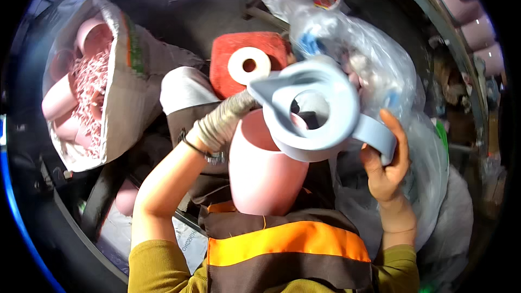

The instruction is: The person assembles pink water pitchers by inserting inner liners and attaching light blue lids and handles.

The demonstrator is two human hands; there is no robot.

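Note:
A pale grey-blue plastic jug top (pixel 339 89), with a pointed spout, round opening and side handle, is tilted over a pink plastic jug body (pixel 266 176). My right hand (pixel 388 168) grips the end of its handle between thumb and fingers. The pink body stands upright in my lap against the brown apron, its open mouth partly covered by the grey-blue piece. My left hand (pixel 230 116), in a whitish glove, reaches along the far left side of the pink body. Its fingers are hidden behind the two parts.
A woven sack (pixel 130 92) of pink cups and pink scraps stands at left. Beyond my lap, a white tape roll (pixel 249 65) lies on a red stool seat (pixel 222 51). Clear plastic bags (pixel 369 38) fill the right side. Pink containers (pixel 477 32) line the far right edge.

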